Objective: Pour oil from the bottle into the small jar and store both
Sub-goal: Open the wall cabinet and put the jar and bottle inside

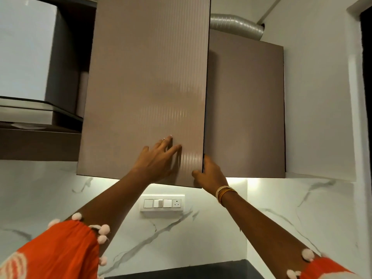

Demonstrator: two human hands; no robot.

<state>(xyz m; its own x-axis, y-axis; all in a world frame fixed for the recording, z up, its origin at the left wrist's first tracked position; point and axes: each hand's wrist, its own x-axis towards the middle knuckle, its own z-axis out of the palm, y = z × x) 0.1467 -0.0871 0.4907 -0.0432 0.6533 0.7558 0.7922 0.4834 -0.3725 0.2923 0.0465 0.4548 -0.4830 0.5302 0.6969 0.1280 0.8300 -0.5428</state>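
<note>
Shiny ribbed cupboard door, marble wall, soft orange cloth

The cupboard door (145, 87) looks smooth and a bit shiny, with thin lines running up and down it, and light glints on it. The door beside it (245, 109) is plain and dull. The wall (181, 238) looks like glossy white marble with grey veins. The pipe (235, 25) is crinkly silver metal. The switch plate (162, 203) is shiny white plastic. The sleeve (60, 252) is soft orange cloth with fluffy pale pom-poms.

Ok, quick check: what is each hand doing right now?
Left hand: open, fingers straight, flat against the cabinet door.
Right hand: grips that door's free edge, thumb in front, fingers hidden behind it.
</note>
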